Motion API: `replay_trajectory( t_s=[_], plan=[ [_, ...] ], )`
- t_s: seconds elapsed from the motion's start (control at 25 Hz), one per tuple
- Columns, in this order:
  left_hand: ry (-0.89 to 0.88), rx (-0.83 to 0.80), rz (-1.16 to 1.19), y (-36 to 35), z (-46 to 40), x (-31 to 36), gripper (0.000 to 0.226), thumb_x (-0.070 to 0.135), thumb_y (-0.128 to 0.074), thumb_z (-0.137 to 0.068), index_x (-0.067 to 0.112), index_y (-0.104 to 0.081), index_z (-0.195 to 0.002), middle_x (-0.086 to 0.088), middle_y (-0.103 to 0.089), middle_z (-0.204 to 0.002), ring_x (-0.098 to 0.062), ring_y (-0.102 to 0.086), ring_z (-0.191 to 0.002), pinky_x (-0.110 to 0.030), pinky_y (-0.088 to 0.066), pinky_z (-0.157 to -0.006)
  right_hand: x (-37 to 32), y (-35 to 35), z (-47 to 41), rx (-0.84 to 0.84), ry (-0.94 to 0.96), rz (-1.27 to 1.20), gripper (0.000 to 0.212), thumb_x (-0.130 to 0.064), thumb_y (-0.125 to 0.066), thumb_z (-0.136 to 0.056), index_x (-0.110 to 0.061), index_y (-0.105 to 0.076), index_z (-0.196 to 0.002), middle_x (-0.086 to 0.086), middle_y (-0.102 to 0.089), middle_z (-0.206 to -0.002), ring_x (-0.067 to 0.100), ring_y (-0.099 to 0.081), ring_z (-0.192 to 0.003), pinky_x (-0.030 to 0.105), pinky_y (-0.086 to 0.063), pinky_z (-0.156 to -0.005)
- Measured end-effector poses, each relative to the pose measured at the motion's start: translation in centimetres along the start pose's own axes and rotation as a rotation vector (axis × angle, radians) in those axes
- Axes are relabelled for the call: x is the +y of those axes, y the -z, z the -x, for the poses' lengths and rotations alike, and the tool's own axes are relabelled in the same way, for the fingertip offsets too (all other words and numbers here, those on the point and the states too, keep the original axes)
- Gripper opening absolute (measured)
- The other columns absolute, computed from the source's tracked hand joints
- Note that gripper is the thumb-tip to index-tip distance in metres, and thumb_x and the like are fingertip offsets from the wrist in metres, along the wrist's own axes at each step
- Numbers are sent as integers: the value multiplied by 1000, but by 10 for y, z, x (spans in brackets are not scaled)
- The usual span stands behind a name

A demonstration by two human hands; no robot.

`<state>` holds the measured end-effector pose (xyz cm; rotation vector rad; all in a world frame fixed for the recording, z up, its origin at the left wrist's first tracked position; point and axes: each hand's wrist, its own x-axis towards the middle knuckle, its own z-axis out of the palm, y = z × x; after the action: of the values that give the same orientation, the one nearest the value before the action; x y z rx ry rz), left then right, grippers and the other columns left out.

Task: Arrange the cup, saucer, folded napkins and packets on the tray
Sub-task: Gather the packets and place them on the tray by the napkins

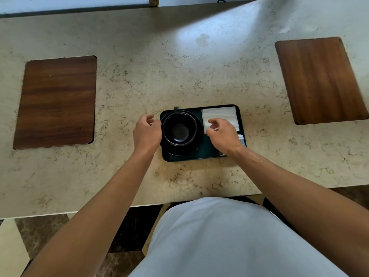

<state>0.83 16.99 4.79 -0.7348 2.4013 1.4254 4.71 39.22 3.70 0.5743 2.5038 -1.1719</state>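
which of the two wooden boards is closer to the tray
The right wooden board, angled beyond the tray's far right corner; the left wooden board lies straighter and farther off, past the left hand.

Beige marbled countertop [179,66], brown veining throughout; pale glare patch near the far edge, right of centre. Dark wood inlay panel [57,101] toward the left edge, rounded corners, grain running crosswise; second wood panel [319,78] toward the right edge, tilted slightly, reddish tone. Below the near edge, dark brown marble floor [123,232] with a lighter tile at the lower left; white garment [219,240] at bottom centre.
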Motion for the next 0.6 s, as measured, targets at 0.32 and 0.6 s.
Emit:
replay_trajectory(
  t_s=[0.32, 0.6],
  plan=[
    [-409, -127, -271, -34, -3, 52, 37, 24, -59, -96, 19, -61, -133, 2, -63, -134, -13, -57, -124, -25, -43, -100, 18, 35, -5, 147, 51, 23, 41, -18, -60, -96, -15, -59, -137, 5, -59, -127, 14, -57, -108, 25, -45, -92],
    [-571, -219, -460, -76, 3, 83, 26, 13, -60, -95, 10, -75, -116, -4, -76, -115, -17, -70, -106, -24, -51, -94, 51, 69, -24, 147, 90, 123, 40, -14, -62, -94, -17, -62, -135, 0, -55, -119, 15, -56, -107, 27, -47, -97]
  ],
)
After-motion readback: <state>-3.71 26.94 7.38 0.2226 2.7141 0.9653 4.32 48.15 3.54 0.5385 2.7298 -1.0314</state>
